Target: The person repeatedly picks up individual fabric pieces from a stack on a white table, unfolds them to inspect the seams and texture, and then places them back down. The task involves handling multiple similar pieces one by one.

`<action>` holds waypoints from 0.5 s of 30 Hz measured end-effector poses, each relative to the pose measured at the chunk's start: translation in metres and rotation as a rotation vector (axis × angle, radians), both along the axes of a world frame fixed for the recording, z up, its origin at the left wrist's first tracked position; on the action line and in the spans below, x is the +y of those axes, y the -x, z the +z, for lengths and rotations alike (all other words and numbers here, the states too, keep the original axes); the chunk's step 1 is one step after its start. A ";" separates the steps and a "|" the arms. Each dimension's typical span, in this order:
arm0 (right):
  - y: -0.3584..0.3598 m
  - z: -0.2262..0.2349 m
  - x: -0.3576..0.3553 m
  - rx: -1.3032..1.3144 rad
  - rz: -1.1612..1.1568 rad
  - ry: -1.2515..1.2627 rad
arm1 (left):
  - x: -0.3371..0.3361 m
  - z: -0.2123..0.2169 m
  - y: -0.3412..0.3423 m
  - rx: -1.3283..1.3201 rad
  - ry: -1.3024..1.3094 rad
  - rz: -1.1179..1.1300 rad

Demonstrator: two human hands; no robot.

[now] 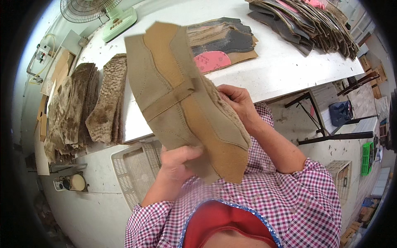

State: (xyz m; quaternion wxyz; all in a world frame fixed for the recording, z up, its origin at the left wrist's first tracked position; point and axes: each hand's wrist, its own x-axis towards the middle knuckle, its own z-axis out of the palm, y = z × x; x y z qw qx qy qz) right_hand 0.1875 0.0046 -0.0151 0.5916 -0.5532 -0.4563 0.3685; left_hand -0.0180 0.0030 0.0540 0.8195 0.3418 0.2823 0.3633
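Observation:
In front of me I hold up a stitched, fleece-backed panel (163, 82) in grey-olive and tan, with a strap sewn across its middle. My left hand (178, 161) grips its lower left edge, thumb across the front and the other fingers mostly hidden behind. At its right edge, where brown fleece shows, the closed fingers of my right hand (240, 103) pinch the border. A stack of fleece pieces (109, 97) lies on the white table (277, 76) left of the panel. Behind the panel rests a pile of grey and tan pieces (225, 39) with a pink rounded piece (212, 61).
Another brown fleece stack (74, 109) hangs over the table's left edge. A green-based fan (120, 25) stands at the back left. Dark layered pieces (306, 27) are heaped at the back right. Below are a plastic crate (132, 173) and a green basket (366, 158).

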 end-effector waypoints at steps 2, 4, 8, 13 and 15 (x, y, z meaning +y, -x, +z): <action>-0.005 0.004 0.002 -0.080 -0.023 0.063 | 0.004 -0.002 0.003 -0.067 0.014 -0.015; -0.013 0.015 0.004 -0.222 -0.051 0.145 | 0.012 -0.002 0.002 -0.111 0.031 -0.044; -0.027 0.051 -0.009 -0.566 -0.312 -0.232 | 0.018 -0.002 0.002 -0.088 -0.008 -0.030; 0.007 0.085 -0.058 -0.871 -0.109 -0.334 | 0.018 -0.008 -0.003 -0.065 -0.090 0.016; 0.011 0.076 -0.058 -0.874 -0.144 -0.331 | 0.018 -0.007 -0.004 -0.077 -0.082 -0.021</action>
